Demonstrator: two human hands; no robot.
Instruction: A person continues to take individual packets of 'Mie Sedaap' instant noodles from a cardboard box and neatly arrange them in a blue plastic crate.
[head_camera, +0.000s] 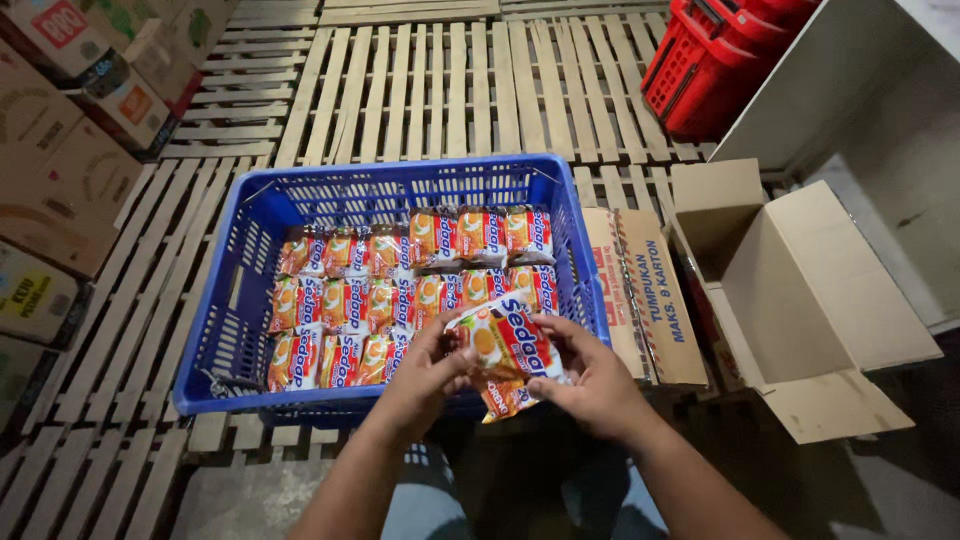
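Gripping noodle packets (505, 350); lower packet half-hidden by fingers (560, 385).

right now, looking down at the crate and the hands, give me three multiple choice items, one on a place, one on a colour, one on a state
1. Where is the open cardboard box relative to the crate?
A. to its right
B. to its left
C. inside it

2. What colour is the crate?
A. red
B. blue
C. green

3. What are the left hand and the right hand doing?
A. both rest on the crate rim, holding nothing
B. together they hold noodle packets over the crate's near edge
C. only one is in view

Answers:
1 A, the box with its flaps spread lies right of the crate.
2 B, the crate's lattice walls are blue; the red baskets stand farther back.
3 B, the fingers of both hands grip the packets.
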